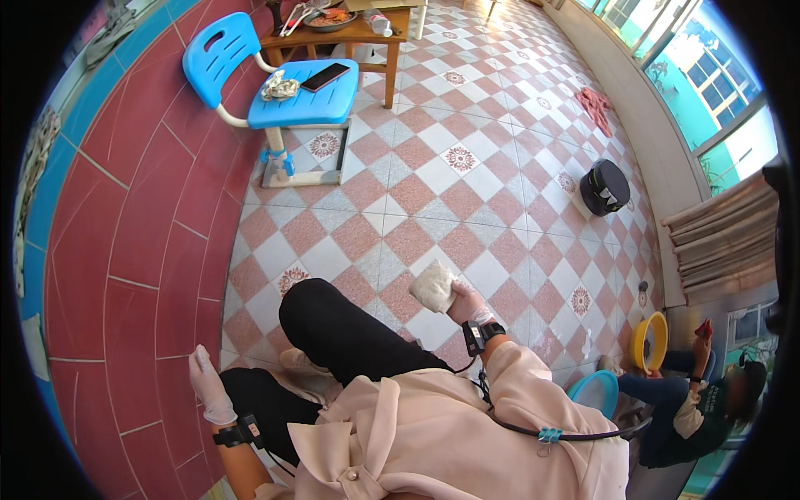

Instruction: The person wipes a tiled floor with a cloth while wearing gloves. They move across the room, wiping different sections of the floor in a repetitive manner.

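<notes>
My right hand (467, 304), in a thin clear glove, grips a folded off-white cloth (432, 287) out in front of my right knee, above the tiled floor. My thumb and fingers close on the cloth's right edge. Over at the left, my gloved left hand (207, 386) is beside my left knee, near the red tiled wall (134, 325). Its fingers are extended and nothing shows in it. Whether it touches the wall or the knee is unclear. Each wrist wears a black strap with a small device and a cable.
A blue chair (300, 94) holds a phone (325, 77) and a crumpled cloth (280, 86). Behind it, a wooden table (395, 62) bears a pan (330, 21) and a bottle (377, 22). A black round container (605, 187), yellow basin (659, 344), blue basin (594, 394) and seated person (700, 406) are right.
</notes>
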`<act>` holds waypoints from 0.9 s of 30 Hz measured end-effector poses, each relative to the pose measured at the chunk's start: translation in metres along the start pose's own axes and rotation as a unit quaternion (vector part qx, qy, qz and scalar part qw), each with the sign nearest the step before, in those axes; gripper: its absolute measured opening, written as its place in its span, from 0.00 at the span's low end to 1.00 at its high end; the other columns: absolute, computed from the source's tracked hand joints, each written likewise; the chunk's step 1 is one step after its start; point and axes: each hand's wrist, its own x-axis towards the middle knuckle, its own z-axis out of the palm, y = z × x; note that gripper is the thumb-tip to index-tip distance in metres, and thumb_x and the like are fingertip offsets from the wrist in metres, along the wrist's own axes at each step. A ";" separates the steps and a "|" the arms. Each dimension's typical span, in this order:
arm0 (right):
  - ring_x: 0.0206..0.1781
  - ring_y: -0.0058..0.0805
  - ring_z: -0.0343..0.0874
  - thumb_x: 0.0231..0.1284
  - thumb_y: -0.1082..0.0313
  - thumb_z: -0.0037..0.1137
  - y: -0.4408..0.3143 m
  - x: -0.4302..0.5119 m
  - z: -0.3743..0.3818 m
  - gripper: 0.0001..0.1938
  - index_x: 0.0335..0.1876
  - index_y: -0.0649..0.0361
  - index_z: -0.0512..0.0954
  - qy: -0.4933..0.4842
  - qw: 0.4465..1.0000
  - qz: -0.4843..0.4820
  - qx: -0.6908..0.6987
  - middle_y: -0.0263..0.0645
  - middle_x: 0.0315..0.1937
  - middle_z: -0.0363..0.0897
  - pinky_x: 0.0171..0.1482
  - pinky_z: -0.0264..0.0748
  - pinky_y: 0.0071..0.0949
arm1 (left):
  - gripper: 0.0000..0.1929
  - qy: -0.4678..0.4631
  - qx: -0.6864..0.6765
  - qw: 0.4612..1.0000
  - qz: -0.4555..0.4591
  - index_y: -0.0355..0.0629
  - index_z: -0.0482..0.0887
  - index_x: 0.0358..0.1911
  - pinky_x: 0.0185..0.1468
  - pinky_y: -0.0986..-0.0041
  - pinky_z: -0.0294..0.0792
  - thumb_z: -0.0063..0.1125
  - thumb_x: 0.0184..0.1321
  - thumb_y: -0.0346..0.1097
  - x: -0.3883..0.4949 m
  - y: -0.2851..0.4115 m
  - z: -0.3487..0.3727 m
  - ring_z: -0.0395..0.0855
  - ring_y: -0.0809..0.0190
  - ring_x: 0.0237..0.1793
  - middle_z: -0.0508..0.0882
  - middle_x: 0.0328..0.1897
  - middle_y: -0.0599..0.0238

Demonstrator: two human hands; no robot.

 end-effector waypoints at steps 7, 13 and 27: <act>0.68 0.50 0.67 0.69 0.74 0.38 -0.005 -0.009 -0.049 0.23 0.68 0.70 0.60 0.080 0.994 -0.013 -0.071 0.53 0.67 0.66 0.73 0.59 0.52 | 0.28 0.022 -0.001 1.000 -0.011 0.33 0.79 0.47 0.51 0.63 0.70 0.44 0.72 0.57 -0.017 -0.010 -0.018 0.80 0.52 0.43 0.84 0.40 0.51; 0.60 0.47 0.74 0.65 0.76 0.47 0.001 0.022 -0.093 0.17 0.60 0.61 0.67 0.178 0.980 0.045 -0.075 0.46 0.56 0.74 0.67 0.67 0.51 | 0.27 0.046 -0.040 0.998 0.007 0.33 0.80 0.46 0.51 0.63 0.71 0.44 0.72 0.56 -0.035 -0.018 -0.030 0.82 0.51 0.44 0.84 0.41 0.50; 0.45 0.34 0.80 0.62 0.63 0.50 -0.068 -0.037 -0.066 0.16 0.50 0.65 0.79 0.274 0.743 -0.056 -0.608 0.42 0.41 0.81 0.48 0.77 0.31 | 0.27 0.047 -0.085 0.995 -0.022 0.34 0.79 0.49 0.54 0.63 0.70 0.41 0.73 0.56 -0.052 -0.031 -0.051 0.81 0.50 0.50 0.84 0.46 0.50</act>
